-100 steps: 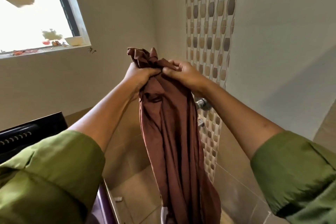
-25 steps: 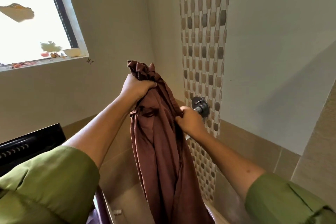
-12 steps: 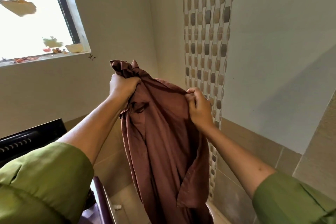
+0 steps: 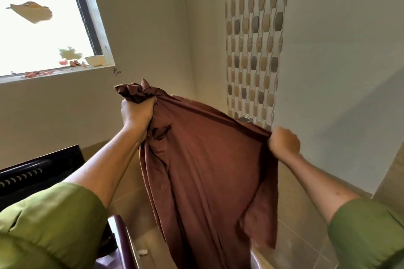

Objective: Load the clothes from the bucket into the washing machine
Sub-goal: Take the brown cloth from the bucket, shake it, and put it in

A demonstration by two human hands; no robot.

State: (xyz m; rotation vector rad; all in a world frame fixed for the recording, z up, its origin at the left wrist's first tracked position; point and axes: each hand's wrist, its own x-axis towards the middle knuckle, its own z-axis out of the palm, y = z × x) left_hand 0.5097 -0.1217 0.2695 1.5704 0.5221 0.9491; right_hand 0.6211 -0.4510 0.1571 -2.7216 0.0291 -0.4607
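Observation:
A brown garment (image 4: 207, 170) hangs spread out in front of me, held up at chest height. My left hand (image 4: 136, 112) is fisted around a bunched end of it at the upper left. My right hand (image 4: 284, 141) grips its edge at the right, so the cloth is stretched between both hands and drapes down past the bottom of the view. The dark raised lid of the washing machine (image 4: 41, 170) shows at the left, and its maroon rim (image 4: 123, 240) curves below my left arm. A pale bucket rim (image 4: 255, 260) peeks out under the cloth.
A window (image 4: 43, 17) with a small bowl (image 4: 95, 60) on its sill is at the upper left. A patterned tile strip (image 4: 253, 39) runs down the wall ahead, with a metal tap (image 4: 246, 119) just behind the cloth. Tiled walls close in on the right.
My right hand has pulled the garment's edge out to the right, opening the cloth wide. My left hand has moved left and lower with the bunched end in its grip.

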